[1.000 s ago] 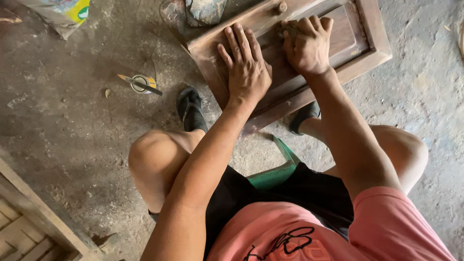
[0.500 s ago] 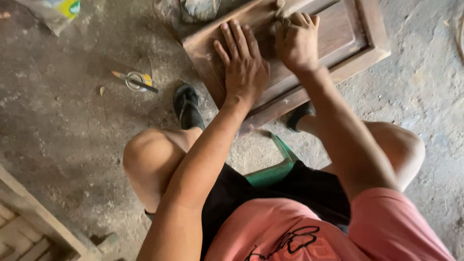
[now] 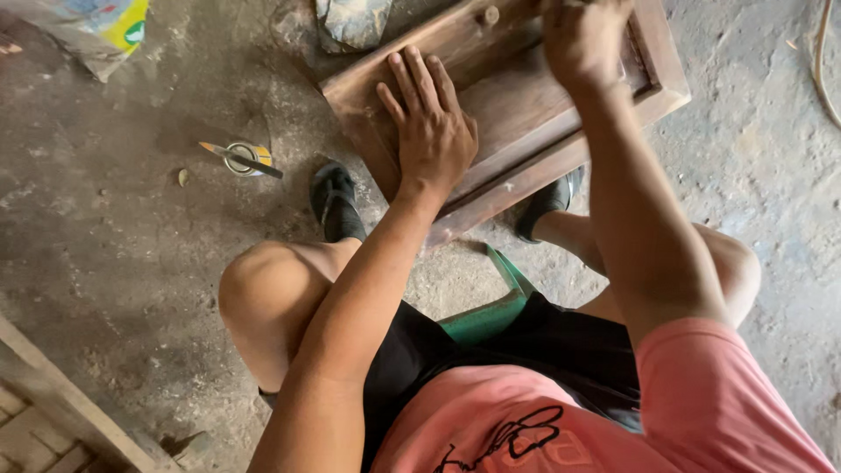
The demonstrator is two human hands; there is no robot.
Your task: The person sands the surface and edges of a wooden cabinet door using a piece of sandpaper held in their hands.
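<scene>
Sitting low on a green stool [image 3: 491, 314], the person has a dark wooden panel [image 3: 517, 96], a framed piece with a recessed middle, lying on the concrete floor [image 3: 114, 254] right between the feet, at twelve o'clock from the knees, so both arms can bear straight down on it.

The left hand [image 3: 431, 131] lies flat on the panel's recessed face toward its nine o'clock end, fingers spread and pointing to eleven o'clock, its grip open and holding nothing; it looks placed there to pin the wood so it does not slide on the gritty floor. The right hand [image 3: 585, 42] sits at the panel's one o'clock side, curled into a closed grip and pressing down. Whether it clutches a scrap of abrasive or a rag I cannot tell, since the top edge cuts the knuckles off.

A black sandal [image 3: 333, 201] stands just beside the panel's near corner at seven o'clock, and the other foot [image 3: 547, 201] is tucked under its lower edge, seemingly propping that side up.

Well apart at nine o'clock, a small tin [image 3: 241, 158] has a brush [image 3: 250, 162] laid across its rim, kept within the left arm's reach. A crumpled bag [image 3: 96, 26] lies at ten o'clock.
</scene>
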